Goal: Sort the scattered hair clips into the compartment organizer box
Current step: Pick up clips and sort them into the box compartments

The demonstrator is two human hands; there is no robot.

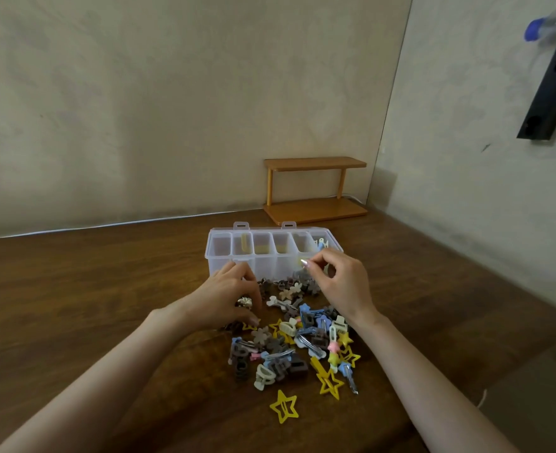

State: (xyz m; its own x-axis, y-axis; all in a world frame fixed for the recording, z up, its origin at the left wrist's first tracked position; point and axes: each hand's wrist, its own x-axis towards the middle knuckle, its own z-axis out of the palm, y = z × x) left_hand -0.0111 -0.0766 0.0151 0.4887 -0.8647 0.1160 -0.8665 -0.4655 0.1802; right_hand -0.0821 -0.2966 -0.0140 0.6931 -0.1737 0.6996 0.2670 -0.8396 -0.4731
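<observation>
Counter [90, 289]: organizer box [224, 253] at centre. Hair clip pile [302, 335] directly before it, on the near side. Lone star clip [283, 408] nearest, just apart from the pile. Two-tier shelf [315, 163] behind the box, far right corner.

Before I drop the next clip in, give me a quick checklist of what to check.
1. The organizer box open: ok.
2. Room in compartments: ok, the far-left compartment looks empty.
3. Clip pinched in right hand: cannot tell, blurred.
4. Grip of left hand on a clip: cannot tell; it rests on the hair clip pile.
5. The table cleared: not ok; pile and a lone yellow star clip lie there.
</observation>
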